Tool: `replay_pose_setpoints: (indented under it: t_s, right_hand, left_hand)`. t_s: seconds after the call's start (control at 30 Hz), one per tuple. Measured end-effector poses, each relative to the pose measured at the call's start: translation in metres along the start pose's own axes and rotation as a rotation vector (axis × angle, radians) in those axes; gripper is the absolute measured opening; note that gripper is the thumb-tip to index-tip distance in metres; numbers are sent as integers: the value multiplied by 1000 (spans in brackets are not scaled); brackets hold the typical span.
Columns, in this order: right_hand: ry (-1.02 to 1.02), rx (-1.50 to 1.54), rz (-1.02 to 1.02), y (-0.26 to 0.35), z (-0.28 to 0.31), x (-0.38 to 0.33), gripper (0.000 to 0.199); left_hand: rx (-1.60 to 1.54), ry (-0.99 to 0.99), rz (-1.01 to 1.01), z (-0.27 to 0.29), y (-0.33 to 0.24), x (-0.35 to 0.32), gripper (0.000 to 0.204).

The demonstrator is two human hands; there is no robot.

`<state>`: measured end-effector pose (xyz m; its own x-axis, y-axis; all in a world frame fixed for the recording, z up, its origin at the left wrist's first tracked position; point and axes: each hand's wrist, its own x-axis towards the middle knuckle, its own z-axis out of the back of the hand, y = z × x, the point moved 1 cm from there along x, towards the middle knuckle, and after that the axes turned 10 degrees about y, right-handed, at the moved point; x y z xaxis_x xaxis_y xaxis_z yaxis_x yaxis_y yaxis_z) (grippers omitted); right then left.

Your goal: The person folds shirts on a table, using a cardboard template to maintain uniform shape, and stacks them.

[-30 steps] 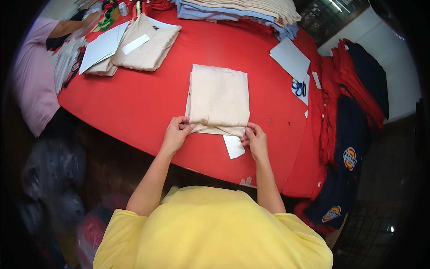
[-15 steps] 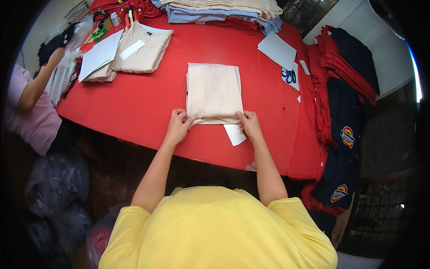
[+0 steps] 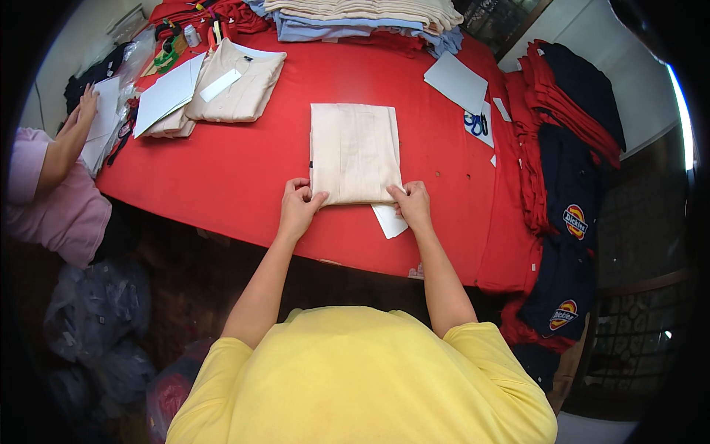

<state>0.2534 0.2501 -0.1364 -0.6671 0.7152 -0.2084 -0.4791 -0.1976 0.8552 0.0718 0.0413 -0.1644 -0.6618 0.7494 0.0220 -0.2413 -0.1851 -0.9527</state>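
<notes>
A cream garment (image 3: 355,152), folded into a flat upright rectangle, lies on the red-covered table (image 3: 244,177) in front of me. My left hand (image 3: 299,203) pinches its near left corner between thumb and fingers. At the near right corner, my right hand (image 3: 413,203) grips the fabric in the same way. The near edge runs straight between the two hands. A white card (image 3: 389,220) sticks out from under that edge, beside my right fingers. A small dark tag shows at the garment's left side.
Folded cream shirts (image 3: 238,81) and white sheets (image 3: 170,92) lie at the far left, near a co-worker's hands (image 3: 83,111). Cream and blue garments (image 3: 362,16) are stacked at the back. At right are white card (image 3: 456,83), blue-handled scissors (image 3: 475,122) and navy garments (image 3: 566,185).
The garment's near edge, rumpled and lifted before, now lies flat and straight. My thumbs have shifted slightly inward on it. The co-worker's hands have come together over white sheets.
</notes>
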Motion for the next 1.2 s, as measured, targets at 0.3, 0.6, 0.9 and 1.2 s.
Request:
replay_pose_setpoints:
  t_s: [0.3, 0.6, 0.9, 1.2]
  right_hand:
    - [-214, -333, 159, -5, -9, 0, 42]
    - [-54, -887, 632, 105, -60, 85, 63]
    - [181, -825, 479, 103, -81, 116, 74]
    - [-164, -373, 374, -5, -8, 73, 47]
  left_hand:
    - [843, -118, -495, -28, -67, -9, 51]
    - [907, 189, -539, -46, -28, 11, 48]
    - [884, 171, -443, -51, -21, 5, 46]
    - [867, 225, -425, -48, -34, 9, 44]
